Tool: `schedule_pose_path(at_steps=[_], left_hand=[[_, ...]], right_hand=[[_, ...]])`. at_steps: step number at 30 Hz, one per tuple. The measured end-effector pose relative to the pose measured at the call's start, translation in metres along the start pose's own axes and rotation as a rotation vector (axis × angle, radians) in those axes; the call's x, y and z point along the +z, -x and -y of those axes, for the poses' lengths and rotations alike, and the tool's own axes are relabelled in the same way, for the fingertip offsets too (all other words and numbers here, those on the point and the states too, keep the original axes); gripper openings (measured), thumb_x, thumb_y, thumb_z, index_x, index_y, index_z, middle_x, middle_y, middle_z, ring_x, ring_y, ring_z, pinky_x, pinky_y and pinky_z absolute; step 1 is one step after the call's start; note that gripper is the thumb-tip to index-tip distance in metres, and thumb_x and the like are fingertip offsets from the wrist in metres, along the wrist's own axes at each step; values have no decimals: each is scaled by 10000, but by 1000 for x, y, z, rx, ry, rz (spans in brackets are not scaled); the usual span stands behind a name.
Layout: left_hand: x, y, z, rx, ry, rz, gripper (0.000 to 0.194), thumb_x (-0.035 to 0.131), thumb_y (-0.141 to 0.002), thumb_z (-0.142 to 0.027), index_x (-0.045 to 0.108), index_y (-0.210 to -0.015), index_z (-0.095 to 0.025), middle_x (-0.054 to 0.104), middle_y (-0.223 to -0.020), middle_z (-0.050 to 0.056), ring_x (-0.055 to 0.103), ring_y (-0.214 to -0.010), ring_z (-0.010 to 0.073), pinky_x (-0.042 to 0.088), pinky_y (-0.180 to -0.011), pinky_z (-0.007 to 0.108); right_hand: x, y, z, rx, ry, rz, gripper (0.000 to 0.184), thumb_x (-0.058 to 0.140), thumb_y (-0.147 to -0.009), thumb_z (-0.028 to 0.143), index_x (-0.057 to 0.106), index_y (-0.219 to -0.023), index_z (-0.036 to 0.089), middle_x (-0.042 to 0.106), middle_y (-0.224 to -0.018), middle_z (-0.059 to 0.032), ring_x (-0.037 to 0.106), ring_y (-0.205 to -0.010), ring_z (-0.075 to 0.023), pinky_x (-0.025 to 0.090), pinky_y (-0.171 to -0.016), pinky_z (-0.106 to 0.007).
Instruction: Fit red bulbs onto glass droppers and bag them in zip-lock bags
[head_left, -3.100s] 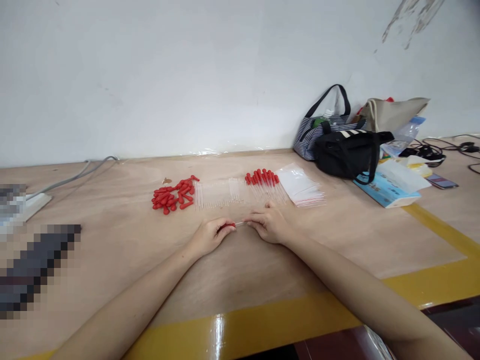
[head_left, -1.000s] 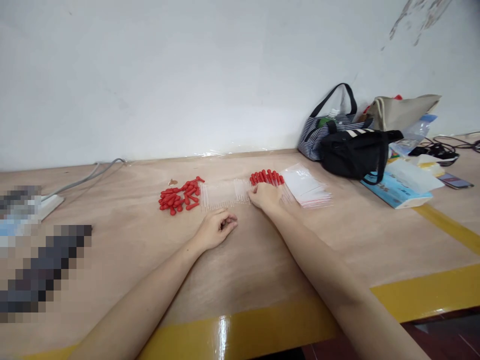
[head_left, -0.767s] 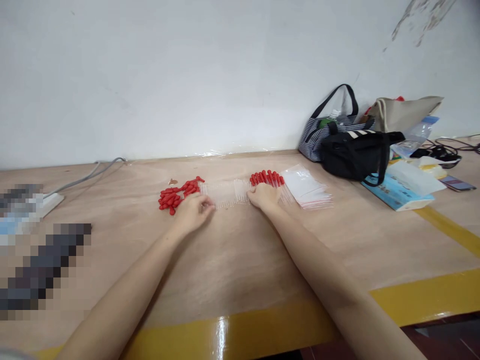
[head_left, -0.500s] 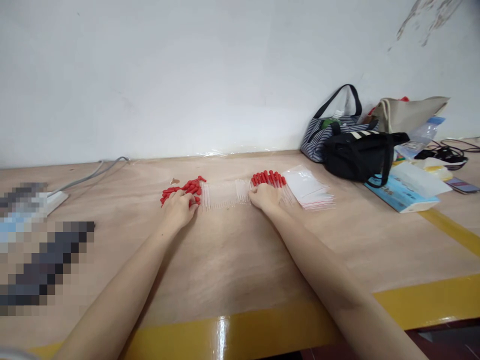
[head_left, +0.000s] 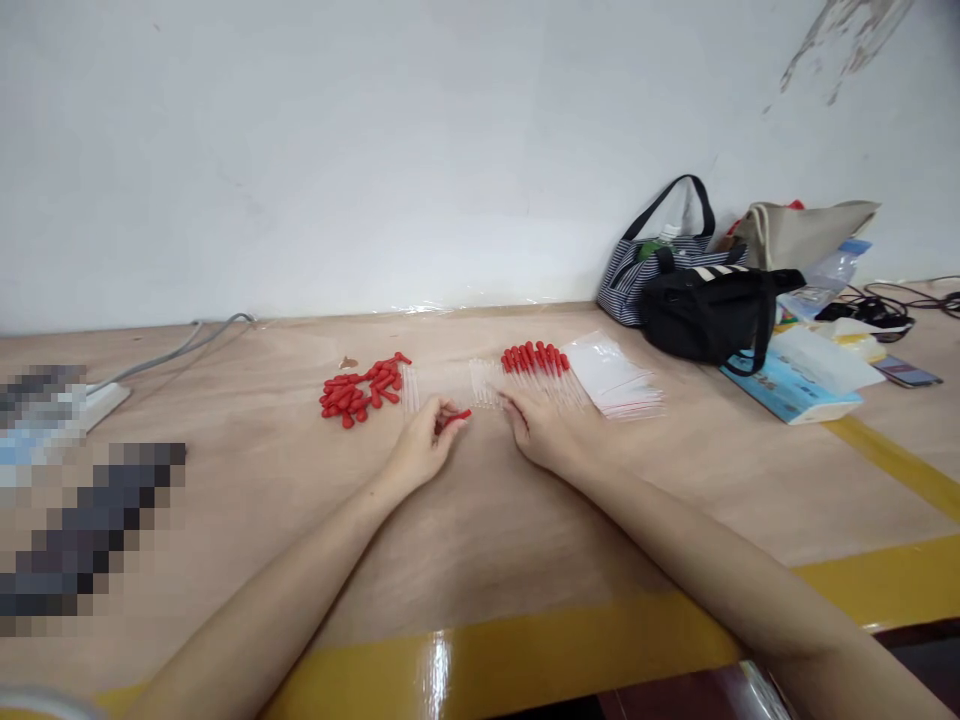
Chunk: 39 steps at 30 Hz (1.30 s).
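Observation:
A red rubber dropper bulb (head_left: 459,416) is pinched in my left hand (head_left: 424,443), its narrow end pointing right. My right hand (head_left: 544,428) is closed at the fingertips on a thin clear glass tube, whose end shows faintly by a row of similar tubes (head_left: 484,382). Left of my left hand lies a loose pile of red rubber bulbs (head_left: 349,395). Beyond my right hand, several droppers with red bulbs fitted (head_left: 535,358) lie side by side, their glass ends toward me. More clear tubes (head_left: 409,386) lie beside the pile.
A stack of clear zip bags (head_left: 611,370) lies right of the droppers. Farther right are a black bag (head_left: 701,315), a striped bag (head_left: 621,285), a blue tissue pack (head_left: 799,380) and a phone (head_left: 907,371). A grey cable (head_left: 180,352) runs at the left.
My left hand has left the pile and moved right with a red bulb in its fingers. My right hand has drawn slightly nearer and turned toward it, away from the finished droppers.

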<state>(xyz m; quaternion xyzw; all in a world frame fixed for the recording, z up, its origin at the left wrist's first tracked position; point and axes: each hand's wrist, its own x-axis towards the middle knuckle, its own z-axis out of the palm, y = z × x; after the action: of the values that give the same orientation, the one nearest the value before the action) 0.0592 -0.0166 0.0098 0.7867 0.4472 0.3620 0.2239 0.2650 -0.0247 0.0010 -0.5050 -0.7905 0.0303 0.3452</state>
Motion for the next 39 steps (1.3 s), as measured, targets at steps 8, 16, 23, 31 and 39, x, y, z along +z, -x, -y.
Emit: schedule_pose_path(at_steps=[8,16,23,31,39], left_hand=[[17,7,10,20,70,117,244,460,-853,-324,605,-990,-184,662,-868,27,593,-721,130,474,-674,258],[18,8,12,-9,138,96,266,475,-838,-345,614,-969,-160,629,-747,17,543,-623,112,450,-598,229],[16,9,13,-11,178,34,259,509,-816,-372,643,-900,-166,660,-790,26,580,-684,131,463,-635,240],[10,15,7,79,101,211,210,490,-839,-320,642,-868,-178,646,-809,24,582,-726,130,453,-665,240],[9,16,4,123,-21,308,221,462,-856,-327,626,-895,-184,606,-788,20,543,-690,118,433,-644,233]], right_hand=[[-10,21,8,-60,11,10,220,402,-878,233,605,-941,175,647,-835,-39,561,-711,-132,346,-734,-290],[-2,21,5,-173,36,19,209,400,-878,223,594,-937,176,668,-860,-45,583,-759,-138,311,-725,-305],[2,22,3,-196,-130,64,214,418,-882,259,595,-974,180,674,-902,-41,585,-740,-125,321,-717,-295],[-7,19,-6,-222,-74,190,208,460,-869,260,655,-932,223,689,-835,-13,561,-665,-110,255,-706,-302],[-8,20,-3,-302,99,175,218,439,-860,234,652,-829,197,655,-740,-17,511,-641,-112,201,-676,-299]])
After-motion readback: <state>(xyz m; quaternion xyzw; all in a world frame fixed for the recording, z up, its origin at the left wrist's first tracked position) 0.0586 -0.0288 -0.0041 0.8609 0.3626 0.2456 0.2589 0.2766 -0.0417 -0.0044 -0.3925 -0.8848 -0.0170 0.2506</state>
